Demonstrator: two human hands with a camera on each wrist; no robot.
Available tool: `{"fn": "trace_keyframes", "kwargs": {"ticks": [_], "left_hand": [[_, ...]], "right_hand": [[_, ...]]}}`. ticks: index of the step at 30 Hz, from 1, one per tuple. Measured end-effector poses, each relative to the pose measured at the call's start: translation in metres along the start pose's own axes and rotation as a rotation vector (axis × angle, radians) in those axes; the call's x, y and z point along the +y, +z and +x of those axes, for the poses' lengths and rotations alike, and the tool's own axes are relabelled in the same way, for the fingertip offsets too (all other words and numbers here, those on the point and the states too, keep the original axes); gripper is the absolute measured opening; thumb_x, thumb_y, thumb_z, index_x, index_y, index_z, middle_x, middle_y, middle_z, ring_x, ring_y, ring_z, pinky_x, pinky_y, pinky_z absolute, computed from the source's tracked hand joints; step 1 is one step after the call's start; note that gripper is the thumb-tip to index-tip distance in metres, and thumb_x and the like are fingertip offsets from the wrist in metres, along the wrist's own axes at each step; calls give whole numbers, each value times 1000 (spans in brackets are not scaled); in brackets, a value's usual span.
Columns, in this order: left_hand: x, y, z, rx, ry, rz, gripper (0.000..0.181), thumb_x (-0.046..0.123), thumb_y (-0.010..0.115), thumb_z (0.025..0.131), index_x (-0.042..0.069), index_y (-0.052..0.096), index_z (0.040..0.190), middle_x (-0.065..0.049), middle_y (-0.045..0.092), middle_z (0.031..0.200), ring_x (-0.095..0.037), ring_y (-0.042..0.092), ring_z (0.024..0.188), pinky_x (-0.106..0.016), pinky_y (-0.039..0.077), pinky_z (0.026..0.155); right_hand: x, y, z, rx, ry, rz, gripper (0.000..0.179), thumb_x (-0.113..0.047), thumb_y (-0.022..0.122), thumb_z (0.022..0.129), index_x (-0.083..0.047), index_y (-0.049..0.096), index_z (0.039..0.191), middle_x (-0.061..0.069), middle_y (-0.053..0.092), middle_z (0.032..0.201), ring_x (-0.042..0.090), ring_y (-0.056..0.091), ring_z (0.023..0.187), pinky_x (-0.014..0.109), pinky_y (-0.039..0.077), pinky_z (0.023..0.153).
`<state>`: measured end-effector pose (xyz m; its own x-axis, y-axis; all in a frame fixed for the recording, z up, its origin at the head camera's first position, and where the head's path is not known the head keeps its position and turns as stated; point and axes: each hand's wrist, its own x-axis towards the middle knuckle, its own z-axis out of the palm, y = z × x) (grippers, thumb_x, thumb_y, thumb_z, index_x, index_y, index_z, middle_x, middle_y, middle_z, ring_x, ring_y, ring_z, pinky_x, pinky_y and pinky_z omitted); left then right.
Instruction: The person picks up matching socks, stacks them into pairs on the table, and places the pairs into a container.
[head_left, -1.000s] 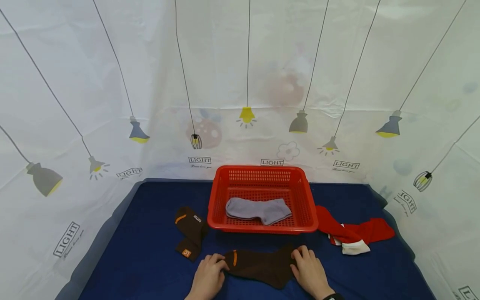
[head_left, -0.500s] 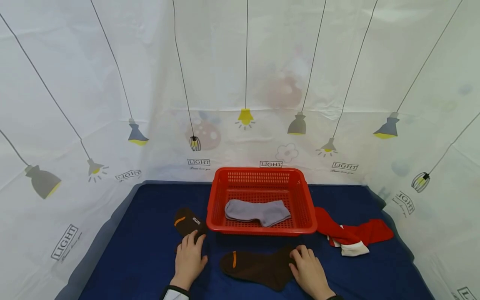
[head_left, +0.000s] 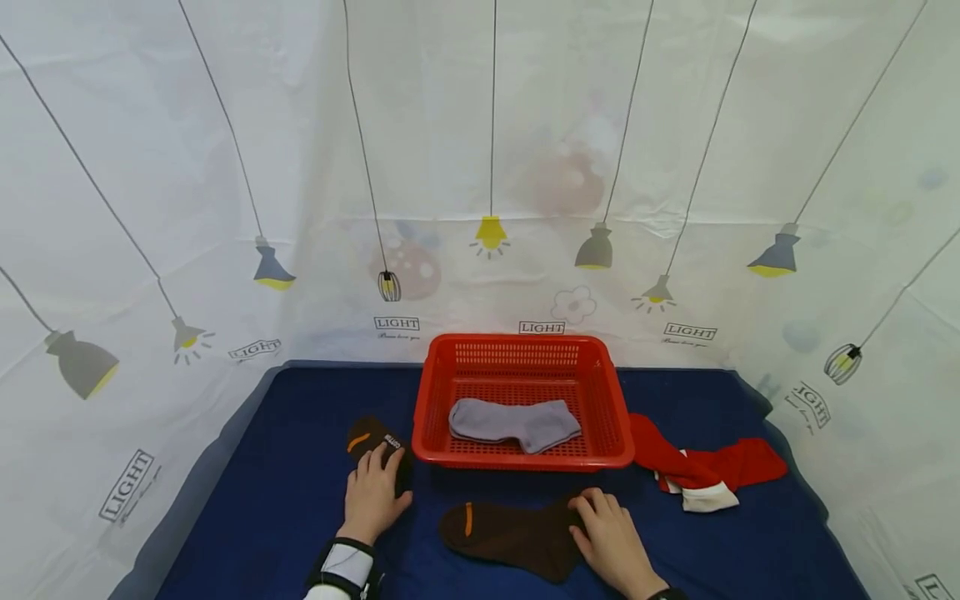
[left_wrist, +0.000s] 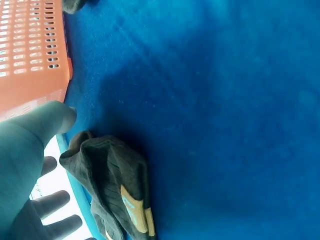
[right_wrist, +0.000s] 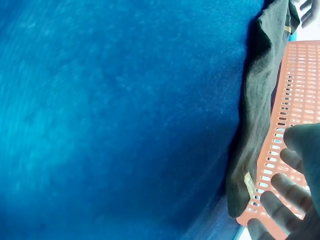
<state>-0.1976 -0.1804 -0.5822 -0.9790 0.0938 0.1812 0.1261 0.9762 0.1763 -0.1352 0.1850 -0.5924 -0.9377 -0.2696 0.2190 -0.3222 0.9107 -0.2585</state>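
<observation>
A dark brown sock (head_left: pixel 517 537) with an orange stripe near its left end lies flat in front of the red basket. My right hand (head_left: pixel 615 537) lies over its right end; in the right wrist view its fingers are spread and relaxed. Another brown sock (head_left: pixel 373 440), with an orange stripe and white lettering, lies left of the basket. Over its near part is my left hand (head_left: pixel 371 496), hiding that end in the head view. The left wrist view shows these fingers (left_wrist: pixel 52 202) loosely spread beside the bunched sock (left_wrist: pixel 112 182).
The red plastic basket (head_left: pixel 522 460) stands at the back middle with grey socks (head_left: pixel 517 422) inside. Red socks (head_left: pixel 738 462) with white parts lie to its right on the dark blue cloth (head_left: pixel 300 500). White printed sheeting (head_left: pixel 480 125) surrounds the table's back and sides.
My left hand has left the middle brown sock's left end and moved left and away from me onto the other brown sock. My right hand has shifted slightly left.
</observation>
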Motion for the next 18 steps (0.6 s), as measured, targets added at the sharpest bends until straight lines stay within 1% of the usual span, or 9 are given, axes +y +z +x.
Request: {"fn": "trace_keyframes", "kwargs": {"ticks": [2, 6, 11, 14, 18], "left_hand": [[-2, 1, 3, -2, -9, -18, 70, 37, 77, 65, 14, 53, 127, -18, 44, 133, -40, 41, 119, -57, 38, 85], [-6, 4, 10, -13, -39, -33, 69, 34, 78, 65, 14, 53, 126, -19, 45, 131, -41, 44, 116, -57, 41, 80], [-11, 7, 15, -58, -76, -43, 70, 33, 79, 65, 16, 52, 128, -18, 46, 130, -41, 48, 109, -56, 43, 74], [-11, 7, 16, -79, -88, -50, 68, 31, 79, 66, 16, 53, 127, -18, 49, 123, -39, 50, 104, -55, 45, 70], [-11, 9, 17, -94, -116, -40, 57, 25, 77, 67, 14, 58, 120, -17, 53, 111, -37, 51, 96, -52, 47, 63]], "right_hand": [[-2, 1, 0, 0, -3, 1, 27, -23, 75, 73, -20, 60, 95, 0, 51, 98, 21, 51, 88, 36, 40, 66], [-4, 2, 1, -5, -11, 10, 27, -23, 75, 74, -20, 60, 96, 1, 52, 98, 21, 51, 89, 36, 40, 67], [-5, 3, -1, -29, -15, 19, 25, -23, 74, 74, -20, 61, 95, 0, 52, 97, 21, 51, 88, 36, 41, 67], [-5, 3, -4, -42, -20, 26, 25, -23, 74, 74, -20, 61, 95, 0, 53, 97, 20, 51, 87, 36, 41, 67], [-5, 4, -6, -51, -22, 31, 24, -23, 74, 74, -19, 61, 95, 0, 52, 97, 20, 51, 87, 37, 41, 66]]}}
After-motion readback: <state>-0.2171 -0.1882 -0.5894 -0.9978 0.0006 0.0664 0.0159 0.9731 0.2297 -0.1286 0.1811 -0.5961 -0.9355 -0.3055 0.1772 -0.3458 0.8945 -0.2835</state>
